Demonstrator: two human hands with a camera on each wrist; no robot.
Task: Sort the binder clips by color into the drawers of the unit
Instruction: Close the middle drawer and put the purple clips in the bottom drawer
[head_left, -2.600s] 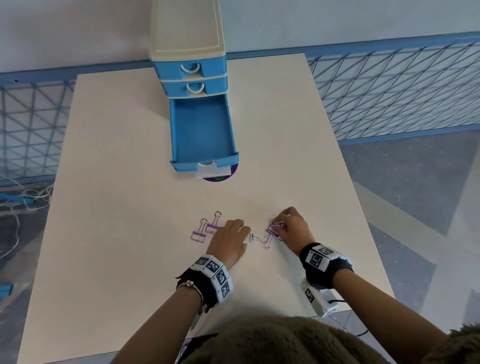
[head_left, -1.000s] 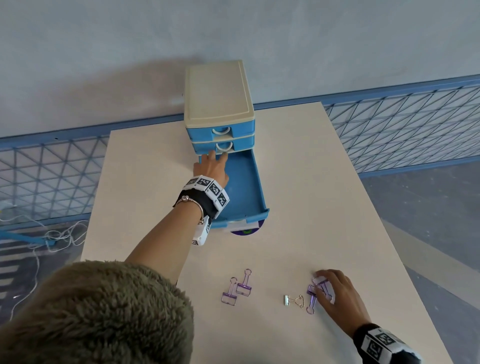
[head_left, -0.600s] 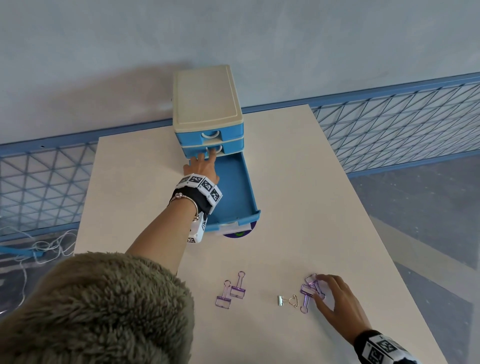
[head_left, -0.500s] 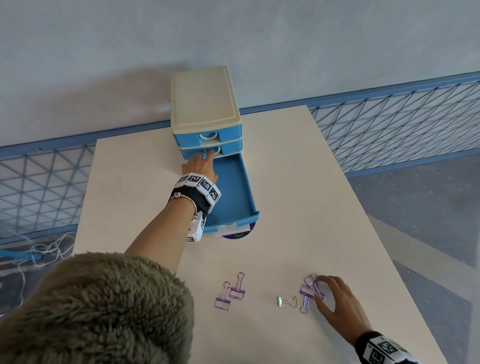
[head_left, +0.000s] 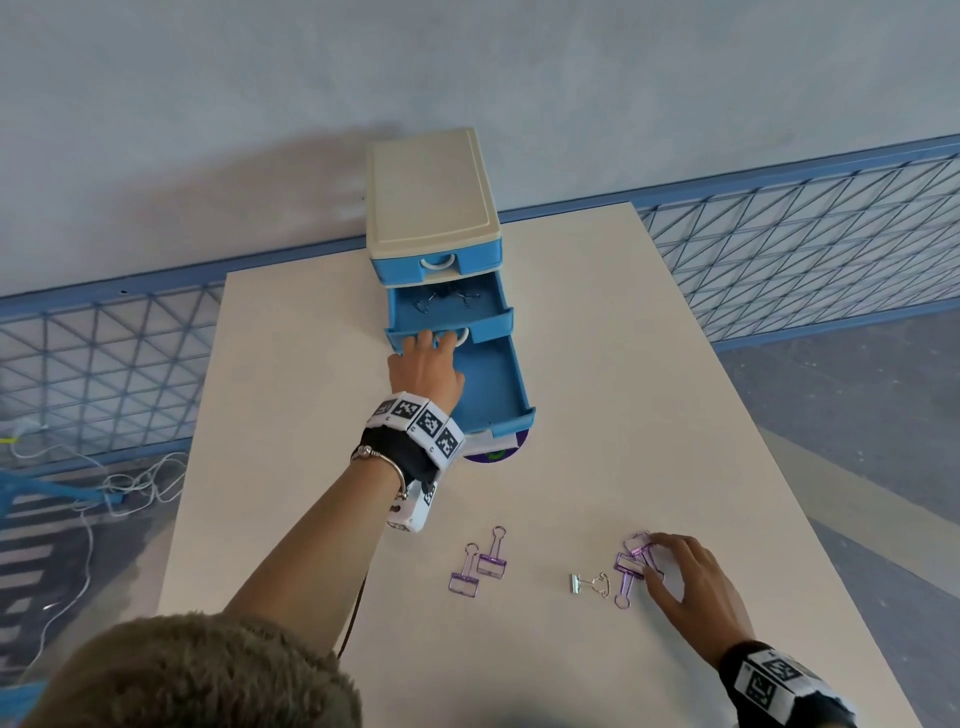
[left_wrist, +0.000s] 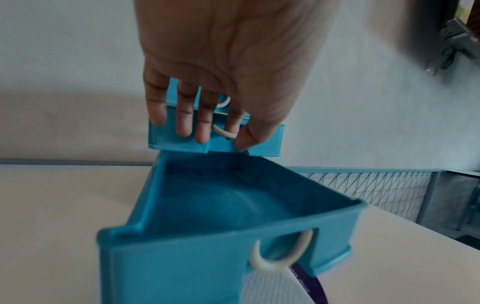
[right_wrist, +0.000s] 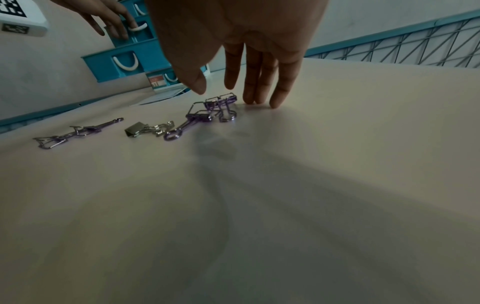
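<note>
The drawer unit (head_left: 431, 208) has a cream top and three blue drawers. Its top drawer is closed. The middle drawer (head_left: 493, 327) is partly out, with dark clips (head_left: 447, 301) inside. My left hand (head_left: 426, 364) holds its white handle (left_wrist: 228, 134), with the index finger hooked through and the thumb beside it. The bottom drawer (head_left: 488, 384) is pulled fully out and looks empty. My right hand (head_left: 685, 582) rests with straight fingers on the table, touching two purple clips (head_left: 631, 564). A silver clip (head_left: 587, 584) and two more purple clips (head_left: 478, 566) lie to the left.
The cream table (head_left: 623, 364) is bordered by a blue mesh fence (head_left: 805, 249) at the back and sides. A purple disc and a white label (head_left: 493, 452) lie under the bottom drawer's front. Cables (head_left: 104, 483) lie on the floor at the left.
My left hand left the clips, reached the unit and has drawn the middle drawer partly out, showing dark clips. My right hand stays by the purple clips.
</note>
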